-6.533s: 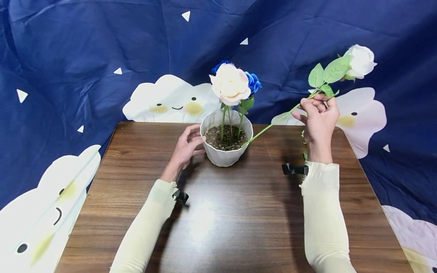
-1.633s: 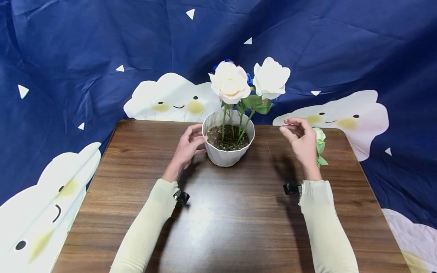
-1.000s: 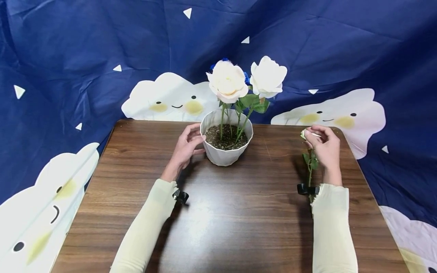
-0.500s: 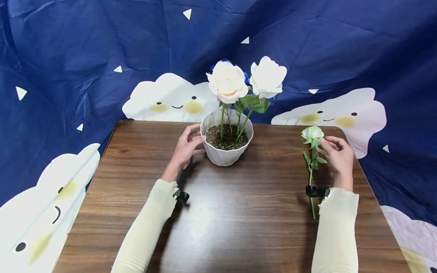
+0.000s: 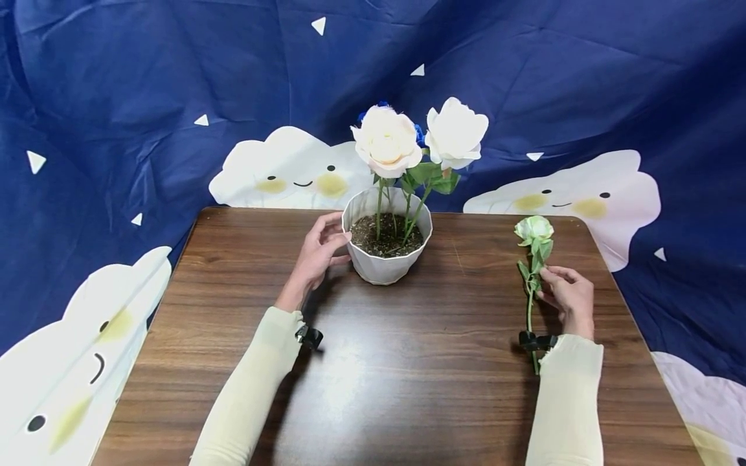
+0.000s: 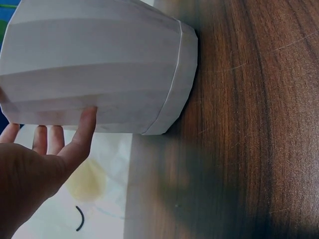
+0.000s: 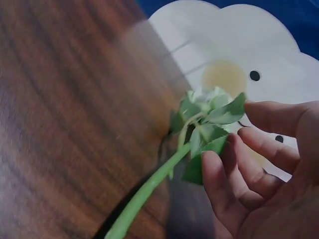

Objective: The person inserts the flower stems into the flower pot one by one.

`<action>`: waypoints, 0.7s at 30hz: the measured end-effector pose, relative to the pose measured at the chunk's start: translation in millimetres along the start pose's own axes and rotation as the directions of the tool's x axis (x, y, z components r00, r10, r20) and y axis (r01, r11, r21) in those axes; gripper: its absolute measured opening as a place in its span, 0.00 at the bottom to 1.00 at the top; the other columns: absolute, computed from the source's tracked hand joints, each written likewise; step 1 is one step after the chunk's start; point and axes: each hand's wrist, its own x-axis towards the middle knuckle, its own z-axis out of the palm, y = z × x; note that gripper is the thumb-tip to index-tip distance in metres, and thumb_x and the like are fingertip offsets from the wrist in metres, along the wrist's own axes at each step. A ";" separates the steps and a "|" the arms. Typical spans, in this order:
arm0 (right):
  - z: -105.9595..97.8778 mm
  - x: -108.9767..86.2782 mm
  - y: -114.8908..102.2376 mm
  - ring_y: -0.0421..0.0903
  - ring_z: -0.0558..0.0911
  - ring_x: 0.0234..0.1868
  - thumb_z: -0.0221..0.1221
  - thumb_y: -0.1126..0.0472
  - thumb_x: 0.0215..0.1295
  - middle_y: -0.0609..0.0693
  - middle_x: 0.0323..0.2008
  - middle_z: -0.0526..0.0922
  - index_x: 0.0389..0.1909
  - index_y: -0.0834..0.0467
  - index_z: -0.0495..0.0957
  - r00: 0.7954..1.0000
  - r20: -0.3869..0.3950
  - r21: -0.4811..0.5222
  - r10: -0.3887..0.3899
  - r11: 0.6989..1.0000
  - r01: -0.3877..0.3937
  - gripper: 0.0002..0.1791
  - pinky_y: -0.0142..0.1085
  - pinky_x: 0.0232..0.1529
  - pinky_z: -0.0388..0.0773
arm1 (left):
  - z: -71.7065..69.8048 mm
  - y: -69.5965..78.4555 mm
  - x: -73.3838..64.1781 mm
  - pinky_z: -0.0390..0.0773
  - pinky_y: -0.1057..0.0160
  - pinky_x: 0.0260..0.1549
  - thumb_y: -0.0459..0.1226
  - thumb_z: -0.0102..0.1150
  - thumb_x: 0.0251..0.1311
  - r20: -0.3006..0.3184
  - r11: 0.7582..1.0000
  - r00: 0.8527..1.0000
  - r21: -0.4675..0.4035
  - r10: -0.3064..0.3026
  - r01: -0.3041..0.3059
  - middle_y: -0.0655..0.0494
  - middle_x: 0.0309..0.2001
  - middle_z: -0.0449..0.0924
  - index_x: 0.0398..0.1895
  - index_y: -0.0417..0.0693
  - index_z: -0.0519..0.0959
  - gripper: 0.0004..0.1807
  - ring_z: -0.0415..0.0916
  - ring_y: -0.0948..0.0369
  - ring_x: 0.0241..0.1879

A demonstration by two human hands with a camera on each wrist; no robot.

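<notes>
A faceted white flower pot (image 5: 384,268) with dark soil (image 5: 379,244) stands at the table's back middle. In it are a cream rose (image 5: 386,141), a white rose (image 5: 456,134) and blue roses (image 5: 419,134), mostly hidden behind. My left hand (image 5: 315,255) rests against the pot's left side; in the left wrist view its fingertips (image 6: 88,115) touch the wall. A pale green rose (image 5: 533,230) lies on the table at the right, bloom toward the back. Loosely bent fingers of my right hand (image 5: 570,294) touch its leaves (image 7: 207,144) from the right, not closed round the stem.
The brown wooden table (image 5: 408,388) ends just behind the pot. A blue cloth (image 5: 146,77) with white clouds hangs behind and at the sides. A black wrist camera (image 5: 537,341) sits over the rose's lower stem in the head view.
Earlier my right hand held the white rose at the pot; now that rose stands in it. The right hand has moved to the green rose, then down toward its leaves. Left hand stays put.
</notes>
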 end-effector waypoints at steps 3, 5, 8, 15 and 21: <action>-0.7 4.1 3.8 0.35 0.76 0.31 0.68 0.62 0.64 0.37 0.30 0.80 0.37 0.50 0.83 1.000 0.015 -0.087 0.022 0.996 -0.020 0.05 0.29 0.27 0.86 | -0.1 -0.3 -0.6 0.81 0.34 0.51 0.29 0.60 0.66 -0.002 1.000 1.000 0.002 -0.001 0.001 0.39 0.59 0.69 0.70 0.46 0.68 0.29 0.75 0.52 0.51; -0.7 7.4 5.1 0.34 0.76 0.33 0.69 0.60 0.64 0.35 0.31 0.79 0.37 0.47 0.84 0.999 0.026 -0.153 0.023 0.988 -0.018 0.04 0.29 0.28 0.86 | -0.2 -0.5 -0.6 0.81 0.36 0.51 0.29 0.60 0.66 -0.004 1.000 1.000 0.004 -0.002 0.002 0.40 0.59 0.69 0.70 0.46 0.68 0.29 0.75 0.51 0.52; -0.7 12.3 6.6 0.34 0.76 0.36 0.68 0.58 0.65 0.35 0.35 0.77 0.36 0.46 0.84 0.998 0.056 -0.184 0.041 0.983 -0.030 0.03 0.30 0.29 0.86 | 0.1 -0.5 -0.9 0.82 0.36 0.51 0.29 0.60 0.66 -0.003 1.000 1.000 0.006 -0.004 0.004 0.41 0.58 0.69 0.70 0.46 0.67 0.29 0.75 0.50 0.52; 0.9 20.1 7.7 0.39 0.82 0.27 0.54 0.48 0.76 0.43 0.28 0.79 0.51 0.54 0.79 0.989 0.085 -0.091 0.119 0.990 -0.111 0.16 0.36 0.29 0.89 | 0.3 -0.6 -1.1 0.82 0.36 0.51 0.29 0.60 0.65 -0.006 1.000 1.000 0.004 -0.005 0.005 0.40 0.59 0.70 0.70 0.46 0.67 0.29 0.74 0.50 0.53; -2.5 20.5 5.0 0.48 0.88 0.33 0.37 0.58 0.82 0.48 0.30 0.85 0.73 0.56 0.62 0.950 0.245 0.025 0.195 0.978 -0.208 0.24 0.47 0.42 0.89 | 0.7 1.1 -0.2 0.83 0.38 0.50 0.30 0.60 0.66 -0.005 1.000 1.000 0.014 -0.009 0.009 0.38 0.61 0.68 0.70 0.46 0.67 0.29 0.74 0.49 0.54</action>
